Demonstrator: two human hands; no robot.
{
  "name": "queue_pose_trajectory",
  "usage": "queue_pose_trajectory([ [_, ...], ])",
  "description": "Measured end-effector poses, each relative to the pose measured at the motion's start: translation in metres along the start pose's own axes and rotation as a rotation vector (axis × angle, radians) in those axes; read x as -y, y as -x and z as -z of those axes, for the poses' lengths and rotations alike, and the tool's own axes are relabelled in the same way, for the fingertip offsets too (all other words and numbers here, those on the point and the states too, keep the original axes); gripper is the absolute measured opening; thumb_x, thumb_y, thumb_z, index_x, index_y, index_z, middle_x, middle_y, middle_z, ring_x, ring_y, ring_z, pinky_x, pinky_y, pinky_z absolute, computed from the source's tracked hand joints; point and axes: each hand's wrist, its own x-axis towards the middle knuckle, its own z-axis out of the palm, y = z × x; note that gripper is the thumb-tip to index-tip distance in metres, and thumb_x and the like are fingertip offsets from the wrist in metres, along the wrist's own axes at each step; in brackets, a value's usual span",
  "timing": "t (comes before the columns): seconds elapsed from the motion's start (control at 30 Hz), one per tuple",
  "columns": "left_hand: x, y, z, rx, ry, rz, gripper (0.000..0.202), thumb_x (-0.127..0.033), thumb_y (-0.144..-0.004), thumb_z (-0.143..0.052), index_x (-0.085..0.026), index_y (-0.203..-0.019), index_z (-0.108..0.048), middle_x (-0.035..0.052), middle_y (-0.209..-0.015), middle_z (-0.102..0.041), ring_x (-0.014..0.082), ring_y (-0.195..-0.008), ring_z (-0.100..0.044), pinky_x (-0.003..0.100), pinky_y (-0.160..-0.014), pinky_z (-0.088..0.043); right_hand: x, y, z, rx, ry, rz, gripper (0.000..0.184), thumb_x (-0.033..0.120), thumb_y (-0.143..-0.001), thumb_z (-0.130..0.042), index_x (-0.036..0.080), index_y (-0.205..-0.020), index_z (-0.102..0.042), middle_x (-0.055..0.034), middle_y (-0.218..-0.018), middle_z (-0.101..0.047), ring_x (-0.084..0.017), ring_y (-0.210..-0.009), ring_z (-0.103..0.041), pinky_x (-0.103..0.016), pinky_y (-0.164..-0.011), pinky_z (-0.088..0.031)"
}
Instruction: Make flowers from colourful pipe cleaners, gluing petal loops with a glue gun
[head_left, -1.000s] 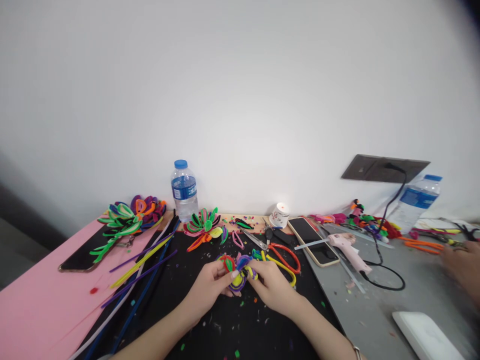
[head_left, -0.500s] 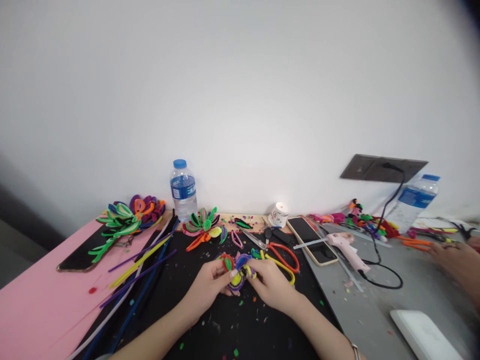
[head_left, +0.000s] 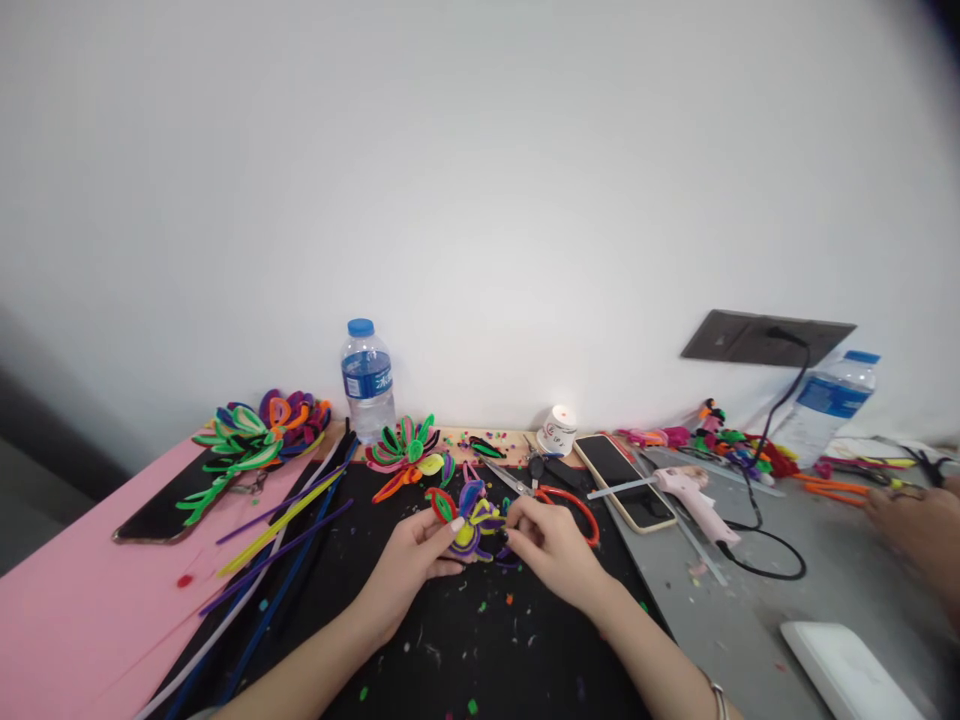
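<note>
A multicoloured pipe-cleaner flower (head_left: 471,528), with red-green, blue-purple and yellow loops, is held low over the black mat (head_left: 420,640). My left hand (head_left: 411,560) grips it from the left, thumb on top and fingers underneath. At its right edge, my right hand (head_left: 551,548) is closed in a pinch; a dark bit shows by the fingertips, too small to name. Beyond the hands lie scissors with red handles (head_left: 574,510), partly hidden by my right hand. Another pipe-cleaner flower (head_left: 409,455) with green and pink petals rests at the mat's back edge.
Loose pipe cleaners (head_left: 281,530) and a phone (head_left: 161,505) lie left. Toward the back stand a water bottle (head_left: 367,385) and a white paper cup (head_left: 556,430). To the right are another phone (head_left: 626,480), a corded pink glue gun (head_left: 694,505) and another person's hand (head_left: 911,525).
My right hand has drawn slightly right from the flower, uncovering more of its loops. A yellow loop beyond that hand no longer shows. The other person's hand has shifted slightly right.
</note>
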Motion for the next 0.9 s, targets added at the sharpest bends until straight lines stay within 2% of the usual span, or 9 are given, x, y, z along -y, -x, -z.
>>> queue_pose_trajectory([
  [0.1, 0.000, 0.000, 0.001, -0.004, 0.028, 0.008, 0.031, -0.037, -0.076, -0.065, -0.014, -0.097, -0.064, 0.0065, -0.085, -0.070, 0.0173, -0.079, -0.065, 0.025, -0.068, -0.051, -0.008, -0.001, 0.013, -0.133, 0.073, -0.015, 0.015, 0.024, -0.086, -0.043, 0.019, -0.073, -0.048, 0.0047, -0.054, -0.045, -0.011, -0.050, -0.043, -0.021, -0.051, -0.030],
  [0.2, 0.000, 0.001, 0.002, 0.005, 0.047, 0.014, 0.029, -0.034, -0.076, -0.066, -0.015, -0.097, -0.064, 0.0061, -0.087, -0.069, 0.0179, -0.083, -0.066, 0.024, -0.071, -0.050, -0.020, -0.003, 0.026, -0.290, 0.166, -0.092, 0.019, 0.027, -0.088, -0.039, 0.019, -0.075, -0.050, 0.0041, -0.054, -0.045, -0.012, -0.049, -0.044, -0.022, -0.051, -0.031],
  [0.33, 0.000, 0.001, 0.004, 0.023, 0.055, 0.016, 0.028, -0.033, -0.076, -0.065, -0.016, -0.098, -0.065, 0.0069, -0.091, -0.070, 0.0184, -0.086, -0.066, 0.025, -0.073, -0.049, -0.043, -0.005, 0.044, -0.423, 0.270, -0.225, 0.015, 0.028, -0.085, -0.041, 0.019, -0.086, -0.053, 0.0023, -0.058, -0.052, -0.014, -0.052, -0.050, -0.023, -0.053, -0.035],
  [0.43, 0.000, 0.000, 0.005, 0.019, 0.055, 0.020, 0.027, -0.034, -0.076, -0.065, -0.016, -0.095, -0.065, 0.0072, -0.090, -0.070, 0.0188, -0.085, -0.066, 0.025, -0.071, -0.050, -0.063, -0.002, 0.059, -0.474, 0.365, -0.310, 0.021, 0.022, -0.081, -0.043, 0.017, -0.099, -0.051, -0.0021, -0.071, -0.060, -0.017, -0.064, -0.057, -0.026, -0.060, -0.041],
  [0.53, 0.000, 0.000, 0.004, 0.010, 0.058, 0.018, 0.026, -0.035, -0.075, -0.066, -0.015, -0.093, -0.066, 0.0067, -0.087, -0.070, 0.0176, -0.080, -0.066, 0.024, -0.069, -0.050, -0.078, 0.004, 0.073, -0.531, 0.609, -0.392, 0.033, 0.015, -0.074, -0.045, 0.011, -0.107, -0.049, -0.0124, -0.092, -0.060, -0.025, -0.087, -0.057, -0.033, -0.074, -0.044],
  [0.63, 0.000, -0.001, 0.004, 0.003, 0.063, 0.020, 0.026, -0.035, -0.074, -0.067, -0.015, -0.091, -0.066, 0.0058, -0.082, -0.069, 0.0163, -0.076, -0.066, 0.023, -0.067, -0.050, -0.085, 0.015, 0.085, -0.564, 0.861, -0.653, 0.038, 0.019, -0.074, -0.047, 0.009, -0.111, -0.049, -0.0199, -0.104, -0.055, -0.036, -0.100, -0.050, -0.044, -0.076, -0.043],
  [0.7, 0.001, -0.001, 0.004, 0.006, 0.066, 0.019, 0.025, -0.034, -0.074, -0.067, -0.015, -0.090, -0.066, 0.0049, -0.079, -0.069, 0.0158, -0.074, -0.066, 0.023, -0.066, -0.050, -0.087, 0.023, 0.092, -0.577, 0.920, -0.857, 0.039, 0.025, -0.076, -0.047, 0.009, -0.112, -0.049, -0.0220, -0.108, -0.051, -0.040, -0.102, -0.047, -0.049, -0.073, -0.043],
  [0.8, 0.001, -0.001, 0.004, 0.011, 0.069, 0.016, 0.023, -0.033, -0.074, -0.067, -0.016, -0.090, -0.066, 0.0040, -0.078, -0.069, 0.0150, -0.073, -0.065, 0.023, -0.066, -0.050, -0.093, 0.033, 0.100, -0.541, 0.876, -1.048, 0.045, 0.030, -0.076, -0.049, 0.005, -0.114, -0.048, -0.0251, -0.111, -0.048, -0.042, -0.105, -0.046, -0.049, -0.074, -0.044],
  [0.9, 0.000, -0.001, 0.004, 0.009, 0.065, 0.018, 0.023, -0.032, -0.074, -0.067, -0.016, -0.089, -0.066, 0.0036, -0.077, -0.068, 0.0147, -0.073, -0.065, 0.023, -0.066, -0.050, -0.099, 0.037, 0.106, -0.486, 0.794, -1.135, 0.049, 0.032, -0.075, -0.050, 0.003, -0.115, -0.048, -0.0264, -0.111, -0.048, -0.042, -0.106, -0.048, -0.048, -0.078, -0.044],
])
